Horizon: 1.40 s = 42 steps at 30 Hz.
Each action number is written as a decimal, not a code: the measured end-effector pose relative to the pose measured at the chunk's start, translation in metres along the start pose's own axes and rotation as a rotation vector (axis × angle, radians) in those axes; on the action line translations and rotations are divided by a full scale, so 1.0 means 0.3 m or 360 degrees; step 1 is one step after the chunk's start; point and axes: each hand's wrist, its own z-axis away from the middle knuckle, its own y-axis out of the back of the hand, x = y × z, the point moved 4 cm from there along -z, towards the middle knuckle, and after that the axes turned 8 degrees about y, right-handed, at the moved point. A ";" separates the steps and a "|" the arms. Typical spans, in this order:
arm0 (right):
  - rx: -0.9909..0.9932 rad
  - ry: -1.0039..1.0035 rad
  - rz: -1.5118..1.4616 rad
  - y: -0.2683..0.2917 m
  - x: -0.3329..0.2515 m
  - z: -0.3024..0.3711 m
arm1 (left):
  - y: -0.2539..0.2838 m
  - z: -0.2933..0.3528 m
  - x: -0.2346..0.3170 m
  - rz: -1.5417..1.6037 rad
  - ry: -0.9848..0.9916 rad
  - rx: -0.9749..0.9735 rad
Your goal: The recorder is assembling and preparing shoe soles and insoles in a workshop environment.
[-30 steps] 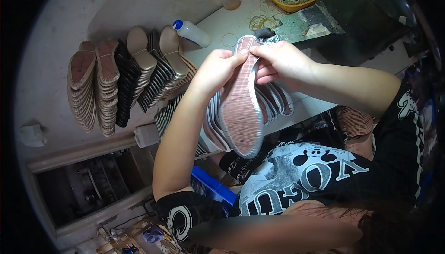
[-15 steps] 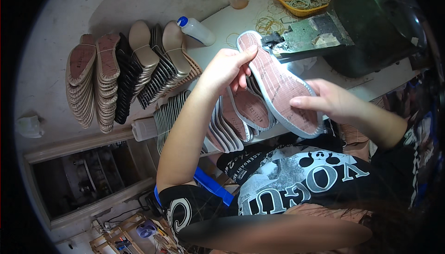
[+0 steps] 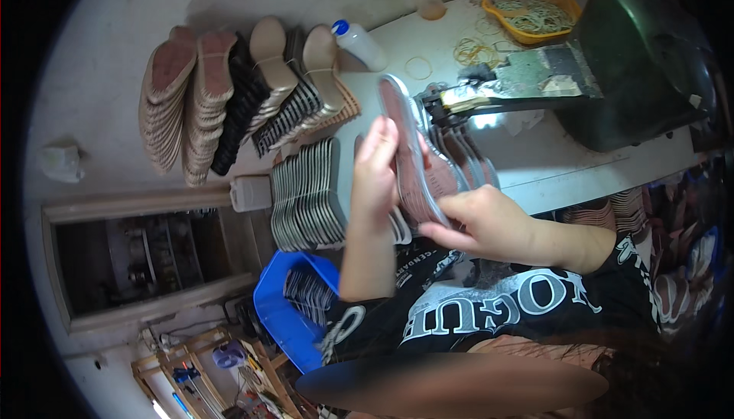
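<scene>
Counter (image 3: 550,174) in front of me, dark green machine (image 3: 631,75) standing at its right end. Blue bin (image 3: 269,300) off its near left corner. Insole stacks (image 3: 200,113) line its left edge by the wall; grey-edged row (image 3: 306,197) closer to me. Orange basket (image 3: 527,35) at far edge. Held insole (image 3: 410,167) is up near the counter's near edge, tilted. My right hand (image 3: 485,220) pinches its lower end, thumb against fingers. My left hand (image 3: 375,163) lies along its left side; blurred, can't tell if those fingers close on it. Blue-capped bottle (image 3: 361,46) near far left corner.
</scene>
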 end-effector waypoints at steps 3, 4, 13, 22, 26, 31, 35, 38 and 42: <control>-0.0192 0.0164 0.0020 -0.045 -0.055 0.012 | -0.022 0.095 -0.074 0.0494 0.0053 -0.0544; -0.0052 0.0232 -0.0039 -0.042 -0.072 0.005 | -0.058 0.141 -0.071 0.0584 0.0000 -0.0619; 0.0254 0.0238 -0.0167 -0.059 -0.129 0.074 | -0.072 0.283 -0.121 0.0317 -0.0029 -0.0537; 0.0519 0.0078 -0.0379 -0.037 -0.113 0.123 | -0.044 0.363 -0.162 -0.0118 -0.0360 -0.0315; 0.0726 0.0035 -0.0608 -0.030 -0.102 0.136 | -0.020 0.383 -0.145 -0.0413 -0.0645 -0.0119; 0.0793 0.0154 -0.0804 -0.016 -0.106 0.156 | -0.036 0.432 -0.108 -0.0642 -0.1000 0.0042; 0.0791 0.0229 -0.0764 -0.014 -0.110 0.167 | -0.030 0.460 -0.099 -0.0631 -0.0827 -0.0017; 0.0773 0.0188 -0.0841 -0.013 -0.102 0.165 | -0.030 0.475 -0.083 -0.0699 -0.1157 -0.0025; 0.0725 0.0212 -0.0821 -0.011 -0.099 0.152 | -0.037 0.511 -0.034 -0.0926 -0.1281 -0.0070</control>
